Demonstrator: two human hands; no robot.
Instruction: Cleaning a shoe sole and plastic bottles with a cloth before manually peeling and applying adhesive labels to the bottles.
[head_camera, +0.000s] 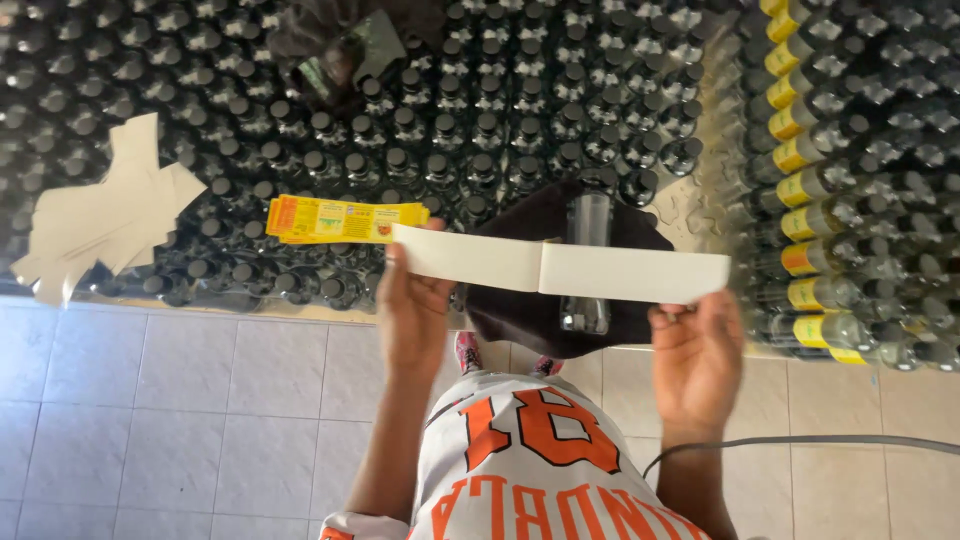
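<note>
Here, from left to right: a loose pile of pale backing papers (105, 215) lies on top of the dark-capped bottles (480, 130) that fill the upper field. Beside it, a stack of yellow labels (340, 220) rests on the bottle caps, just left of and touching the near end of the white strip. The left hand (412, 310) is raised with its fingers closed on the left end of a long white paper strip (560, 265), thumb under, fingertips hidden behind the paper. The strip is held level between both hands and shows a vertical seam near its middle. Behind it, a single clear bottle (587, 262) lies on a dark cloth (520, 310), crossed by the strip. The right hand (697, 360) pinches the strip's right end at its lower edge, fingers curled shut on the paper. Farther right, rows of bottles already bearing yellow labels (810, 225) lie stacked on their sides. Pale floor tiles (200, 400) and a grey cable (800, 442) occupy the lower field.
</note>
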